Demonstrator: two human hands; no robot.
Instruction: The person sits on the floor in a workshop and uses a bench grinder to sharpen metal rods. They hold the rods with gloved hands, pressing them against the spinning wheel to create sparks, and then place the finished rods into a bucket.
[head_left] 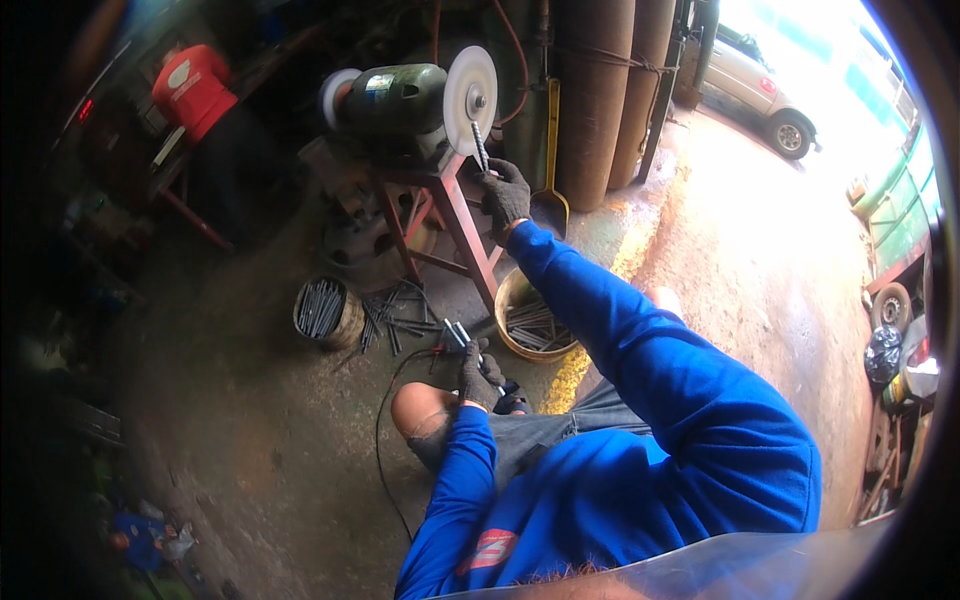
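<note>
Observed from the floor of the workshop: person seated, blue sleeves, both hands in dark gloves, the two hands well apart.

Right hand point(505, 200): arm stretched forward, fingers closed around a ribbed rod point(480, 146). The rod points up and slightly left; its upper part overlaps the face of the grinder's near white wheel point(468, 92). Contact with the wheel: cannot tell from here.

Left hand point(480, 377): low, by the bent knee point(422, 408), closed on a few slim rods, bright ends point(463, 334) pointing up and left.

Grinder point(408, 92): green body, a second white wheel point(336, 98) at its far end, mounted on a red stand point(462, 222).

Stock: a basket point(350, 318) packed with dark rods stands left of the stand; loose rods point(393, 316) lie on the floor just beside it. A pale bucket point(513, 292), also with rods inside, sits between the stand and the seated person.

Surroundings: tall brown cylinders point(592, 105) behind, a yellow shovel point(553, 140) upright near them. Co-worker in red point(196, 95) at upper left. Car point(745, 82) outside, upper right.
</note>
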